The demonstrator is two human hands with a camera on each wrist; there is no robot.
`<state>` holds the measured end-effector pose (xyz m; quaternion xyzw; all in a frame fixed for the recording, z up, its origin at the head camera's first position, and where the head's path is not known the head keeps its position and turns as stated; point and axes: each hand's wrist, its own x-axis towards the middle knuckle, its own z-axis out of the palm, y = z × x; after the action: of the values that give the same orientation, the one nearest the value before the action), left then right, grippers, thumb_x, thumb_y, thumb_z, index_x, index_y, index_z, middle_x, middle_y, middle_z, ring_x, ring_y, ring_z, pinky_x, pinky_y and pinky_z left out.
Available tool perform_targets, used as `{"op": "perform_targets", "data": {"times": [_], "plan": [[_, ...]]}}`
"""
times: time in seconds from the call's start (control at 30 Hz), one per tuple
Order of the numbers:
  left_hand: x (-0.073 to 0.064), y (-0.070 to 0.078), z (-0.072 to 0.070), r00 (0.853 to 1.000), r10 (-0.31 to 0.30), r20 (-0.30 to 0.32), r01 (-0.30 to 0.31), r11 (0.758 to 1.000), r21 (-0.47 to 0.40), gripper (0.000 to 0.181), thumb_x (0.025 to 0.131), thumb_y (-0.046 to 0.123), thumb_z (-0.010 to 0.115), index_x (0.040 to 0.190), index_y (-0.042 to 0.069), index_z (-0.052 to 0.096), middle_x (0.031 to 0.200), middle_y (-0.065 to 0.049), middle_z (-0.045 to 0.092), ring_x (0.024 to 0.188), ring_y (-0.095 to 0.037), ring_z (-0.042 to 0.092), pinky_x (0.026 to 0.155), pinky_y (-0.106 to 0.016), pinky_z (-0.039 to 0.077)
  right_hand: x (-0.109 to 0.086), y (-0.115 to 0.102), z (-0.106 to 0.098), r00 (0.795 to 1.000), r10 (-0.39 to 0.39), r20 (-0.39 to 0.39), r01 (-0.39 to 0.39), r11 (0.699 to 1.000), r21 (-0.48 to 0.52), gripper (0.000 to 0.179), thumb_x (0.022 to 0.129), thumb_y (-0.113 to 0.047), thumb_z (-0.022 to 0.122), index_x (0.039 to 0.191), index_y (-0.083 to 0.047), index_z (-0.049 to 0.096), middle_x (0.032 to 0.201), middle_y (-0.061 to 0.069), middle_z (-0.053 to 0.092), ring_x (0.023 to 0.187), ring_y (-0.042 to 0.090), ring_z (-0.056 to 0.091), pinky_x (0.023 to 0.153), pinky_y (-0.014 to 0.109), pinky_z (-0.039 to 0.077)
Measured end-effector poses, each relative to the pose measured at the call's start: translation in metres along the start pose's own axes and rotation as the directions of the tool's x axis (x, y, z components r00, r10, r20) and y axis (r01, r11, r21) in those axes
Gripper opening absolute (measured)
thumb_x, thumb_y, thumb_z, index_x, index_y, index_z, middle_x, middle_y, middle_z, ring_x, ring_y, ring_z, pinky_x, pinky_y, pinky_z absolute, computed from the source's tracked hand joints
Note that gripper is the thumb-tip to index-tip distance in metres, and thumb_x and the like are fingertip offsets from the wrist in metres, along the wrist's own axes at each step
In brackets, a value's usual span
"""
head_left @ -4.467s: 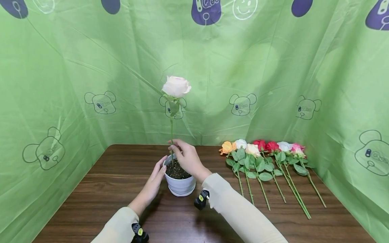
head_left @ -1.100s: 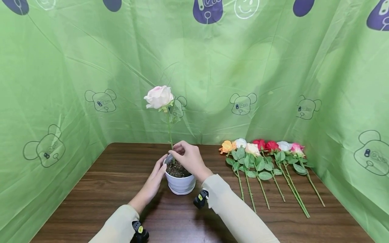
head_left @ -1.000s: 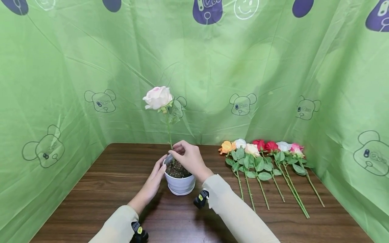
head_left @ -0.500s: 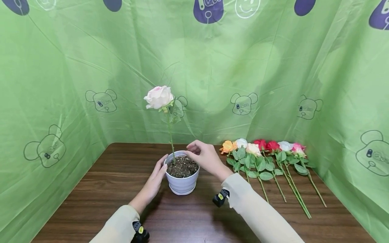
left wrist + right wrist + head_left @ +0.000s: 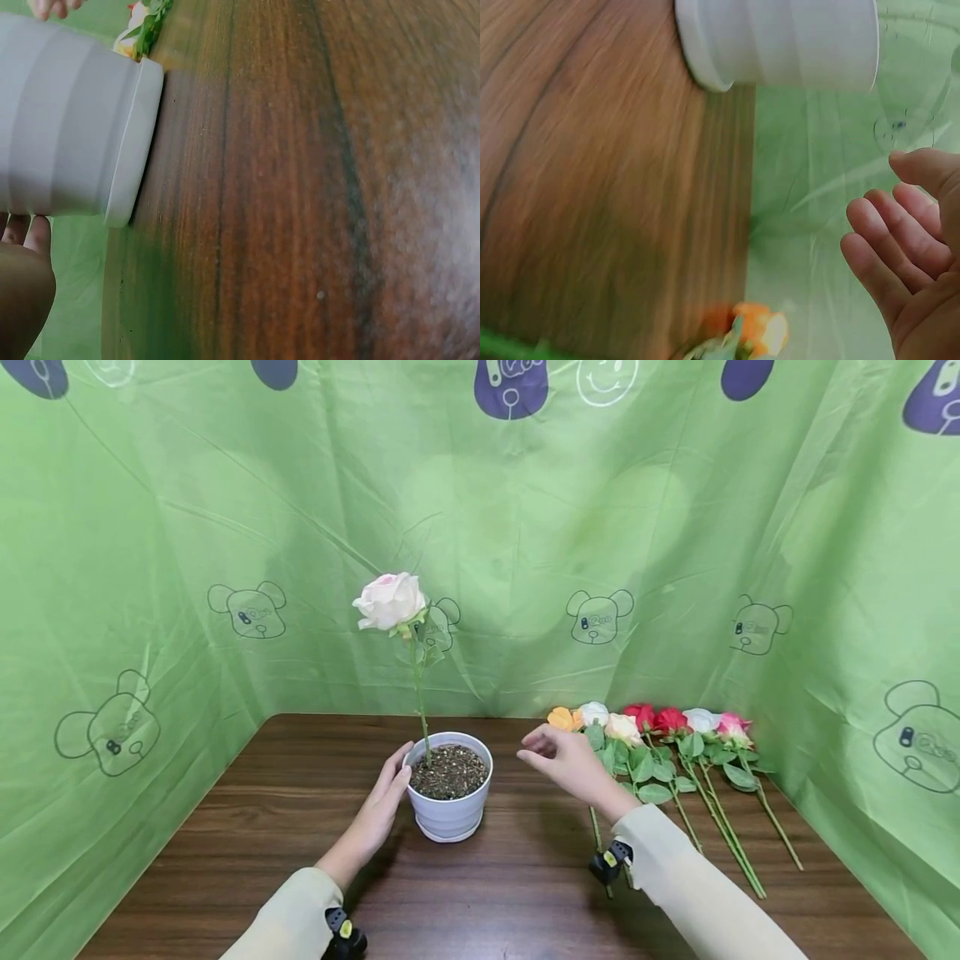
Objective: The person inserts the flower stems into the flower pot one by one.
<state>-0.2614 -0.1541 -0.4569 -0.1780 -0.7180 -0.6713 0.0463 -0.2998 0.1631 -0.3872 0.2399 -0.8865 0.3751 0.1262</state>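
Note:
A pale pink rose (image 5: 390,602) stands in the dark soil (image 5: 453,774) of a white flowerpot (image 5: 448,817), its stem near the pot's left rim and leaning slightly left. My left hand (image 5: 380,800) rests against the pot's left side with fingers extended; the left wrist view shows fingertips touching the pot wall (image 5: 67,120). Between the pot and the flowers lying at the right, my right hand (image 5: 573,767) hovers above the table. It holds nothing, and in the right wrist view its fingers (image 5: 889,255) are loosely bent, apart from the pot.
On the right of the wooden table (image 5: 300,793) lie several roses, among them an orange one (image 5: 562,719), a red one (image 5: 671,721) and a pink one (image 5: 733,729). My right forearm covers some stems. Green cloth (image 5: 510,527) hangs behind and on both sides.
The rose head tilted left while my right hand held its stem. That hand then let go and moved right, toward the lying roses. My left hand stayed against the pot.

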Motion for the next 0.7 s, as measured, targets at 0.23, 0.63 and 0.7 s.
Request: {"op": "perform_targets", "data": {"times": [0.23,0.63,0.7], "plan": [[-0.001,0.001,0.0,1.0,-0.005,-0.001,0.005,1.0,0.001,0.05,0.112,0.027,0.032,0.157,0.009,0.024,0.161,-0.02,0.022,0.147,-0.035,0.019,0.113,-0.059,0.022,-0.025,0.038,-0.015,0.997,0.077,-0.025,-0.079,0.995,-0.057,0.022,0.091,-0.025,0.077,0.104,-0.009,0.071,0.092,-0.004,0.072,0.082,0.013,0.067,0.076,0.037,0.055],[-0.001,0.0,0.0,1.0,-0.007,0.002,0.007,1.0,-0.01,0.049,0.112,0.028,0.033,0.157,0.011,0.024,0.161,-0.02,0.022,0.147,-0.035,0.019,0.113,-0.059,0.022,-0.061,0.081,-0.025,0.963,0.26,0.072,-0.259,0.966,-0.023,0.025,0.091,-0.022,0.077,0.106,-0.003,0.07,0.089,-0.001,0.071,0.079,0.015,0.065,0.068,0.032,0.054],[0.0,0.0,0.0,1.0,-0.004,0.001,0.004,1.0,-0.009,0.049,0.112,0.027,0.032,0.157,0.01,0.024,0.161,-0.02,0.022,0.147,-0.035,0.019,0.113,-0.059,0.022,-0.066,0.081,-0.026,0.951,0.289,0.107,-0.293,0.956,0.029,0.028,0.09,-0.019,0.077,0.108,0.001,0.068,0.089,0.002,0.071,0.076,0.018,0.066,0.066,0.032,0.056]]}}
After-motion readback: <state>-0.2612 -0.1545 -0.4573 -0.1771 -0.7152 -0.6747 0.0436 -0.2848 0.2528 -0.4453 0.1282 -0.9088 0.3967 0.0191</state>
